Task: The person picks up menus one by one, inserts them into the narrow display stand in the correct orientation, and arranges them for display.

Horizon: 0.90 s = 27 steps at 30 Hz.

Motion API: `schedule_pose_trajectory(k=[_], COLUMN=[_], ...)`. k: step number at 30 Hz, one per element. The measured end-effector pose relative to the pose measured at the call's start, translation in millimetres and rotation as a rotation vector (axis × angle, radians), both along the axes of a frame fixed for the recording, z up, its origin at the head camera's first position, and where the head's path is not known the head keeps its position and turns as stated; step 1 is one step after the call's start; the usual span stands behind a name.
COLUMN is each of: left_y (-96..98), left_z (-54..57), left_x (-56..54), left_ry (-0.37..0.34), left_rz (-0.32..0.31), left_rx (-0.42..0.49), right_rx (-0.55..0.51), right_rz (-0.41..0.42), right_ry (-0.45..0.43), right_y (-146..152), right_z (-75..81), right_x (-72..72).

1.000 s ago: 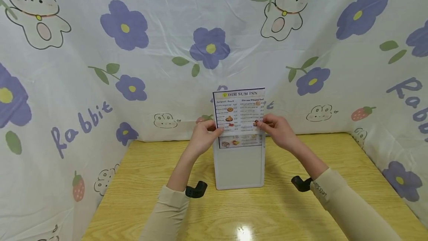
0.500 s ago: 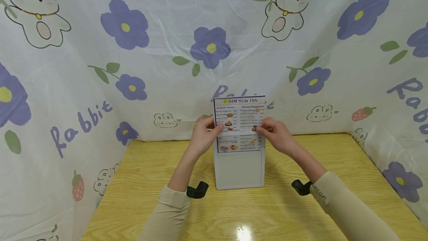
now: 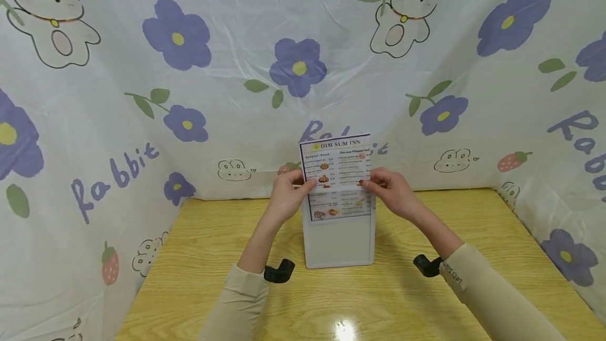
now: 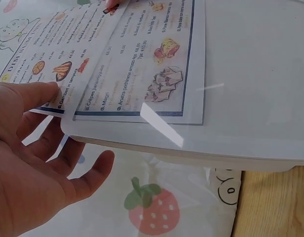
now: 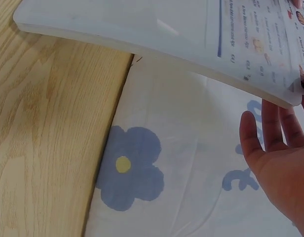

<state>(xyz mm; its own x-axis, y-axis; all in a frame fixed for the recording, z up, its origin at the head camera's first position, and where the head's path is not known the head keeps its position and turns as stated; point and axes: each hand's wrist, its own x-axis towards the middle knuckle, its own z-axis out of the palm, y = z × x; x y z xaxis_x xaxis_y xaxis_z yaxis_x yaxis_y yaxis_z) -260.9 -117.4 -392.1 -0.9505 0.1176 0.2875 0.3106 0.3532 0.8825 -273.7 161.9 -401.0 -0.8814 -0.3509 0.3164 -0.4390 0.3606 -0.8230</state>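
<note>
A printed menu sheet (image 3: 337, 164) headed "DIM SUM INN" stands partly inside a white upright display frame (image 3: 339, 243). Its lower part shows through the frame's clear front, while the upper part sticks out above the top edge. My left hand (image 3: 287, 193) pinches the sheet's left edge, thumb in front and fingers behind. On the opposite edge my right hand (image 3: 394, 189) pinches it the same way. The left wrist view shows the left hand (image 4: 38, 158) at the frame's top corner, other fingers spread behind. In the right wrist view, the right hand (image 5: 285, 158) is partly cut off.
The frame stands on a wooden table (image 3: 213, 278) with light glare near the front. Behind and at the sides hangs a white cloth (image 3: 227, 57) printed with rabbits and purple flowers. Black wrist cameras (image 3: 279, 271) sit on both wrists.
The menu sheet has slid down deeper into the frame, both hands still pinching it. Since half a second ago it has tilted and shifted slightly left.
</note>
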Motion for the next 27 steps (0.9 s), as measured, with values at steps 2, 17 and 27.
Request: schedule_pose_trajectory(k=[2,17,27], left_y=[-0.4,-3.0,-5.7], left_z=[-1.5,-9.8,-9.2], left_x=[0.1,3.1,2.1], left_ry=[-0.005,-0.033,-0.04], left_rz=[-0.002,-0.028,-0.022], left_rx=[0.0,0.011,-0.019], right_rx=[0.006,0.004,0.004], right_rz=[-0.005,0.007,-0.019], right_ry=[0.005,-0.017,0.025], right_y=[-0.3,-1.9,-2.0], right_z=[0.1,14.5,19.6], right_x=[-0.6,0.0,0.1])
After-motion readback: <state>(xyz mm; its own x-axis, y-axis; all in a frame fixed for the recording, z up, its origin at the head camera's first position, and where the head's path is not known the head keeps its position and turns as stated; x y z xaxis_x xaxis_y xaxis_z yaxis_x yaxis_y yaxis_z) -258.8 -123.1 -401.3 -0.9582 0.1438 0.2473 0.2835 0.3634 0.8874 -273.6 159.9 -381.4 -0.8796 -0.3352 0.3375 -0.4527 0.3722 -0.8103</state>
